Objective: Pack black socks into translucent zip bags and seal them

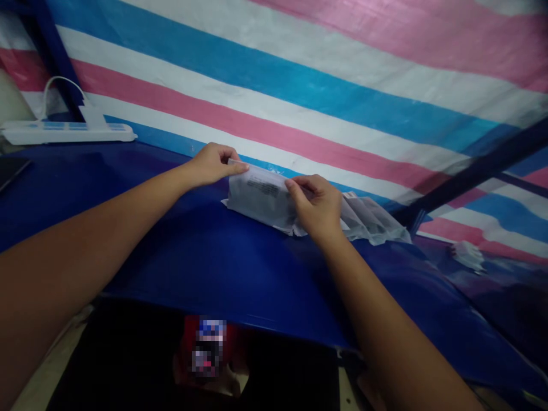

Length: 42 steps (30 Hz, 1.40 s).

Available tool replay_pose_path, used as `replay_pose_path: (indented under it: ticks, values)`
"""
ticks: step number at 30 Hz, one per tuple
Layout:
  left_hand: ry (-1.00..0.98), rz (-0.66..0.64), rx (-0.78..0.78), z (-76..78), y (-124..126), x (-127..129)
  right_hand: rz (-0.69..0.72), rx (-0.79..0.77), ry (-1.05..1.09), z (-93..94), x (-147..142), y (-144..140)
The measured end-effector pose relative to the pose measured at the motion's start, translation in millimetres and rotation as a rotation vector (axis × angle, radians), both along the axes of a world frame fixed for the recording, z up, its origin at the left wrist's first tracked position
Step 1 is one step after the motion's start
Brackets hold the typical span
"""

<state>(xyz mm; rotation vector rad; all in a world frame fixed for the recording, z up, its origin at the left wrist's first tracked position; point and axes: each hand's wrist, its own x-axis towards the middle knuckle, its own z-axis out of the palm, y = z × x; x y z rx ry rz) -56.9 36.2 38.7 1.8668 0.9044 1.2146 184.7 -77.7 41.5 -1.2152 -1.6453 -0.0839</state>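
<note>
A grey plastic-wrapped packet (259, 197) with a printed label lies at the far side of the blue table (205, 268), against the striped sheet. My left hand (212, 162) pinches the packet's upper left edge between thumb and fingers. My right hand (317, 208) grips its right end from above. Just to the right, several more similar packets (372, 220) lie overlapping in a row, partly hidden behind my right hand.
A pink, blue and white striped tarpaulin (299, 74) hangs as a wall behind the table. A white power strip (64, 132) with a cable sits at the far left. A dark flat object (11, 170) lies at the left edge. A blue frame bar (479, 171) slants at right.
</note>
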Motion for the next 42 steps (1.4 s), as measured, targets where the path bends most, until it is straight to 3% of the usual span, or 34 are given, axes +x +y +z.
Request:
replay_pose_path:
  ticks: [2, 8, 14, 19, 21, 30, 35, 37, 42]
  values:
    - [-0.049, 0.050, 0.041, 3.3, 0, 0, 0.020, -0.063, 0.085, 0.9, 3, 3]
    - [-0.078, 0.176, 0.152, 6.1, -3, -2, 0.202, -0.471, 0.523, -5.7, 11, 12]
    - [0.020, 0.191, 0.192, 5.8, 3, -9, 0.201, -0.420, 0.651, -5.1, 7, 11]
    - [0.166, -0.163, -0.162, -10.8, 6, -14, 0.137, -0.418, 0.655, -7.2, 10, 13]
    - [0.168, -0.236, -0.237, -17.0, 7, -13, 0.116, -0.429, 0.658, -9.8, 12, 15]
    - [0.312, -0.065, -0.043, -20.4, 12, -10, 0.261, -0.578, 0.793, -18.7, 16, 18]
    - [0.268, -0.214, -0.193, -16.8, 8, -13, 0.215, -0.537, 0.771, -16.8, 16, 19]
    - [0.274, -0.205, -0.205, -14.3, 9, -15, 0.221, -0.533, 0.782, -16.4, 16, 19]
    - [0.270, -0.020, 0.040, -9.9, 17, -19, 0.214, -0.481, 0.737, -16.2, 15, 21]
